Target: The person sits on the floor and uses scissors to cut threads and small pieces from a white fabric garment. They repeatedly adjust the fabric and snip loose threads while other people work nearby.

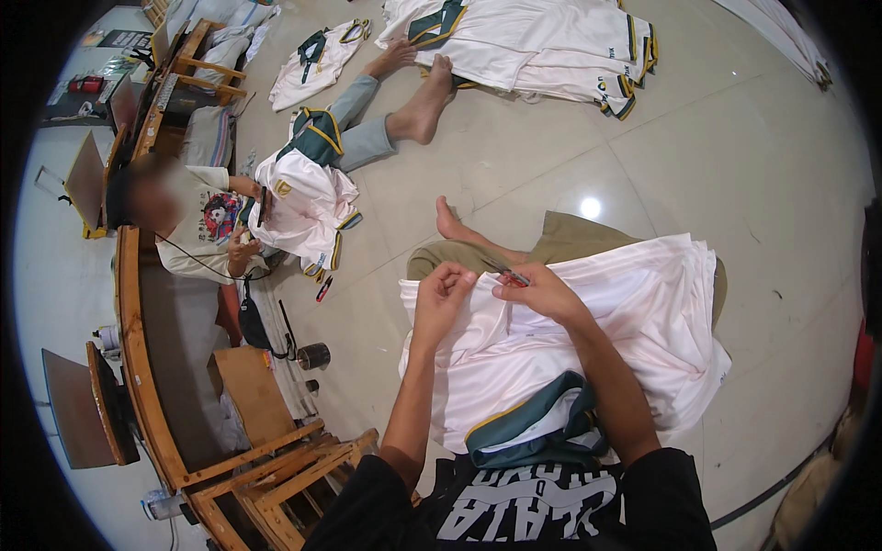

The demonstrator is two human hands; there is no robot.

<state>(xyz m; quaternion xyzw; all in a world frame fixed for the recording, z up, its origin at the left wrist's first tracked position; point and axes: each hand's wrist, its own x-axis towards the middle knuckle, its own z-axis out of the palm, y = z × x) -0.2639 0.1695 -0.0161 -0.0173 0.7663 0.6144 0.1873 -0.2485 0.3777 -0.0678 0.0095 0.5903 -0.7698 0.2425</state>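
Observation:
A white shirt (634,312) with a dark green, yellow-edged collar (533,418) lies spread over my lap, its collar nearest my body. My left hand (446,298) pinches the shirt's far edge between thumb and fingers, lifting a fold of it. Close by on the right, my right hand (542,292) is closed round small red-handled thread snips (516,276), their dark tips pointing toward the pinched edge. Part of the snips is hidden by the fingers. Whether the tips touch the cloth, I cannot tell.
To the left, another person (197,216) sits on the floor with a similar shirt (308,197) on the lap. A stack of white shirts (542,46) lies at the far side. A red-and-black tool (323,289) and a dark cup (313,356) are near a wooden bench (147,395).

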